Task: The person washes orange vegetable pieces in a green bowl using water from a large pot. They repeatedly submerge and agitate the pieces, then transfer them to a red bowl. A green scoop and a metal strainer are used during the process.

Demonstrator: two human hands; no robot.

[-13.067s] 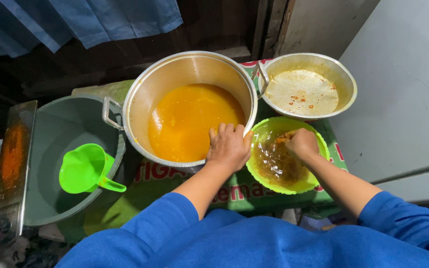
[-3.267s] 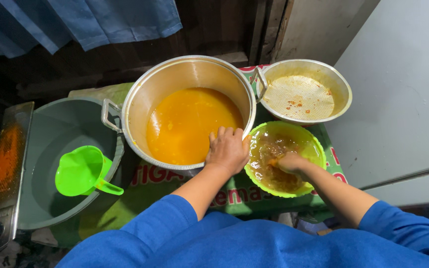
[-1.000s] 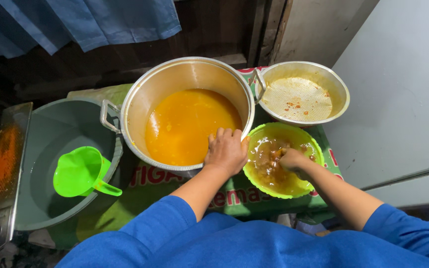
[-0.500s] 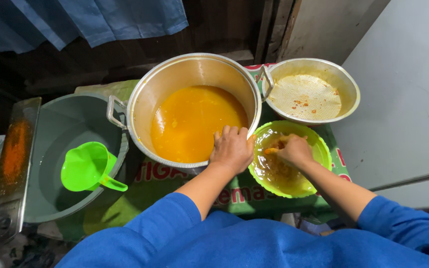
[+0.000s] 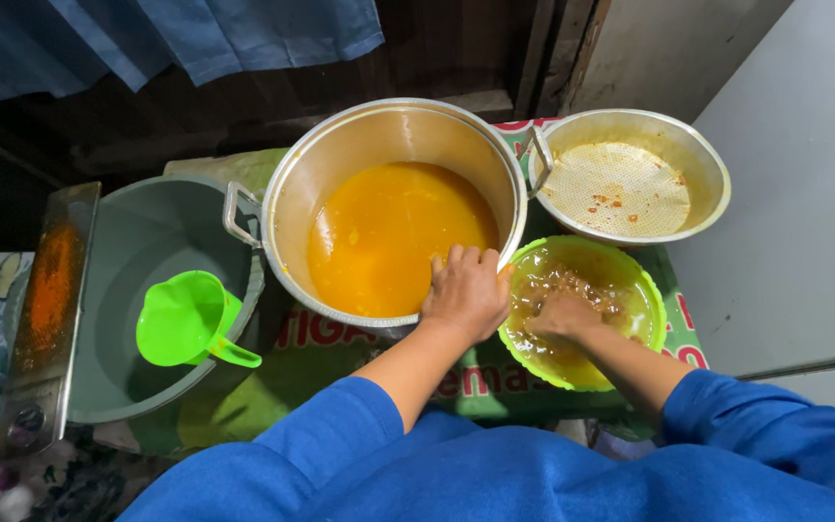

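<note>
Currently, packaging: green printed sack with red lettering and a white patch, flat under the pots, showing at 6 o'clock of the big pot and again at 4 o'clock beside the green bowl.
Left hand: left hand rests on the near rim of the large metal pot, at its 5 o'clock; fingers curl over the rim into the pot, thumb outside, gripping the rim.
Right hand: right hand sits down in the green bowl, fingers bunched in wet brown pulp; how tightly closed, cannot tell, fingertips are hidden in the pulp.
Green bowl: at 3 to 4 o'clock of the large pot, touching it; pulp and murky liquid lie around and under the right fingers.
Large pot: holds orange liquid, just beyond the left fingertips.
Strainer bowl: metal bowl with mesh strainer at 12 o'clock of the green bowl, orange flecks on mesh.
Left side: grey tub at 9 o'clock of the pot, bright green jug inside.
Sleeves: blue.
</note>
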